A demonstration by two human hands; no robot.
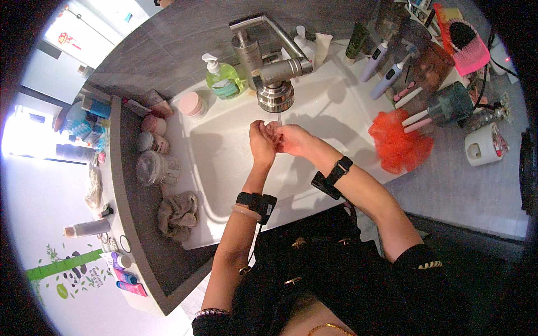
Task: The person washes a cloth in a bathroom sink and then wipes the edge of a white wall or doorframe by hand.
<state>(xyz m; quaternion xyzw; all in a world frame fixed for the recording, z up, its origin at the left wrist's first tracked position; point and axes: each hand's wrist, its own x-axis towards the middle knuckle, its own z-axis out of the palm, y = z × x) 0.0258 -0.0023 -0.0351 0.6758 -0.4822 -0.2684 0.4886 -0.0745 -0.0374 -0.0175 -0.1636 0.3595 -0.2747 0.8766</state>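
Note:
My left hand (261, 144) and my right hand (293, 139) meet over the white sink (213, 162), right below the metal faucet (274, 96). A thin stream of water (279, 118) comes down from its round head onto them. Palms turned up, the two hands form a cup, their fingers overlapping and bent only slightly. No solid object shows in either one; some fingertips are hidden where the hands cross. Black straps with small boxes sit on both wrists, and a pale bangle (246, 212) rings my left forearm.
Behind the sink stand a green pump bottle (225, 81), a pink-lidded jar (192, 104) and a white tube (322, 49). Jars and a grey cloth (178, 215) line the left rim. On the right are an orange bath puff (399, 143), electric toothbrushes (386, 81) and a pink hairbrush (469, 53).

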